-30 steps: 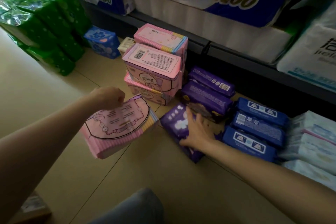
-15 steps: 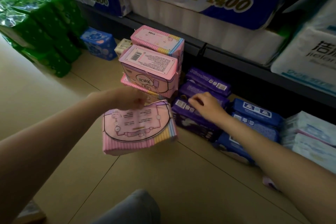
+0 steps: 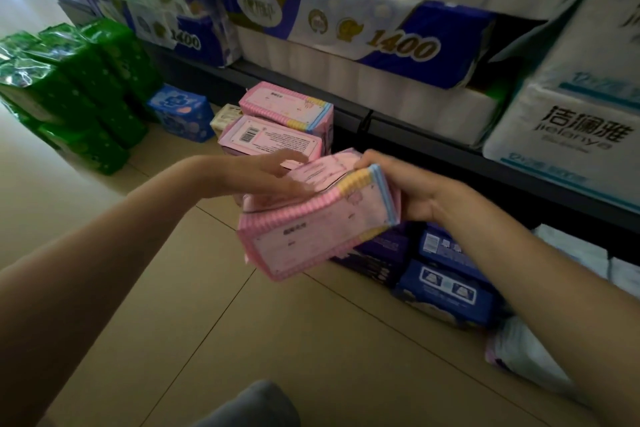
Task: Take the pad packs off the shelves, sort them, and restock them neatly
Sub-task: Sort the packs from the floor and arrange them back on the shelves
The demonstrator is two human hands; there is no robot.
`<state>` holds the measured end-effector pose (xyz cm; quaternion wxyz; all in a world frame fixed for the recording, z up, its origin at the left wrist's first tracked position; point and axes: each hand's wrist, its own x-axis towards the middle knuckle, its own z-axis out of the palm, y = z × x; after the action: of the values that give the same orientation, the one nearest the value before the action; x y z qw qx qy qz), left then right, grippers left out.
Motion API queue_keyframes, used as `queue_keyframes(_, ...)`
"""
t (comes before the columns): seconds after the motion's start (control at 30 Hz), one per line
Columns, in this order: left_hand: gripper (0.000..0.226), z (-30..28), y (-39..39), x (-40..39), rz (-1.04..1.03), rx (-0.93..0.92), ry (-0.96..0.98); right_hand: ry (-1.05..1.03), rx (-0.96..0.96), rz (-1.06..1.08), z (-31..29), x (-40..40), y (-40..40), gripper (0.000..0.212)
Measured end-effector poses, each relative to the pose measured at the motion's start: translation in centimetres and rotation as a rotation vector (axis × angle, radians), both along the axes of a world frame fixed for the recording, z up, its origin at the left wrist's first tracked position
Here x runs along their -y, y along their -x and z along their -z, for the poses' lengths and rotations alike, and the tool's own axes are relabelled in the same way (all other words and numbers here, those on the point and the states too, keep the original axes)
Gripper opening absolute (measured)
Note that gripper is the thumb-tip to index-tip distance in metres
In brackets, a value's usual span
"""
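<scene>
We hold the pink pad pack in the air above the floor, in front of the pink stack. Our right hand clamps its striped end while our left hand lies flat-fingered against its top, probably squaring it for stacking. The pack hides the stack's lower packs, and its print is too blurred to read.

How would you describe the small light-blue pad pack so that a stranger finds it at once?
Start at the green packs stacked at far left. Just right of them, on the floor, stands the light-blue pack. It alone is bright blue with floral print.
</scene>
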<state>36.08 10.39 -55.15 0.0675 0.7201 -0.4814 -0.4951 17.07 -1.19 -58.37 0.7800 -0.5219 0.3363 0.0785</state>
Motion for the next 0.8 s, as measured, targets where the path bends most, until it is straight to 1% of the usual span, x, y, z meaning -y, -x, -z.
queue_keyframes(0.07,0.097,-0.5,1.4,0.3,0.074,-0.037,-0.055,0.056,-0.039,-0.011,-1.3,1.0,-0.1,0.048)
queue_keyframes(0.1,0.108,-0.4,1.9,0.5,0.092,-0.059,-0.041,0.087,-0.041,-0.021,-1.7,1.6,-0.1,0.047)
queue_keyframes(0.13,0.113,-0.3,2.0,0.6,0.078,-0.096,-0.004,0.106,-0.018,0.002,-2.4,2.0,-0.1,0.043)
queue_keyframes(0.17,0.109,-0.5,1.8,0.3,0.012,-0.163,0.046,0.101,0.043,0.075,-2.9,2.4,-0.2,0.038)
queue_keyframes(0.2,0.099,-0.8,1.1,-0.1,-0.112,-0.269,0.106,0.062,0.118,0.202,-3.6,2.9,-0.1,0.034)
queue_keyframes(0.23,0.093,-1.2,0.3,-0.6,-0.268,-0.407,0.143,0.031,0.202,0.317,-4.2,3.5,0.0,0.031)
queue_keyframes(0.27,0.090,-1.6,-0.6,-1.1,-0.429,-0.564,0.158,0.084,0.267,0.383,-5.0,3.9,0.2,0.029)
queue_keyframes(0.3,0.086,-1.8,-1.2,-1.6,-0.565,-0.698,0.168,0.237,0.305,0.356,-5.8,4.3,0.4,0.036)
queue_keyframes(0.33,0.078,-2.2,-1.6,-1.9,-0.642,-0.772,0.175,0.487,0.288,0.210,-7.0,4.5,0.5,0.056)
queue_keyframes(0.37,0.073,-2.4,-2.0,-2.0,-0.667,-0.800,0.176,0.782,0.231,-0.012,-7.9,4.6,0.1,0.080)
queue_keyframes(0.4,0.071,-2.7,-2.0,-2.2,-0.661,-0.785,0.159,1.051,0.156,-0.243,-8.8,4.3,-0.5,0.101)
queue_keyframes(0.43,0.072,-2.9,-1.9,-2.2,-0.621,-0.744,0.121,1.274,0.113,-0.447,-9.6,3.8,-1.3,0.115)
queue_keyframes(0.47,0.073,-3.1,-1.7,-2.1,-0.567,-0.695,0.061,1.422,0.109,-0.611,-10.0,3.1,-2.2,0.122)
queue_keyframes(0.5,0.073,-3.2,-1.6,-2.1,-0.499,-0.656,-0.014,1.494,0.108,-0.735,-10.2,2.5,-3.0,0.125)
queue_keyframes(0.57,0.082,-3.0,-1.4,-2.2,-0.410,-0.593,-0.110,1.471,0.050,-0.911,-9.7,1.3,-4.4,0.121)
queue_keyframes(0.63,0.098,-2.6,-1.5,-2.1,-0.395,-0.496,-0.131,1.399,0.026,-0.955,-8.4,0.7,-4.8,0.105)
queue_keyframes(0.67,0.098,-2.6,-1.5,-2.0,-0.388,-0.431,-0.133,1.372,0.026,-0.936,-7.8,0.6,-4.7,0.098)
queue_keyframes(0.7,0.090,-2.7,-1.4,-1.8,-0.368,-0.363,-0.129,1.351,0.018,-0.908,-7.4,0.6,-4.6,0.093)
queue_keyframes(0.73,0.077,-2.9,-1.1,-1.5,-0.337,-0.286,-0.121,1.325,-0.007,-0.887,-7.0,0.8,-4.5,0.089)
queue_keyframes(0.8,0.060,-3.3,-0.5,-0.8,-0.196,-0.090,-0.106,1.260,-0.067,-0.856,-6.5,1.4,-4.3,0.084)
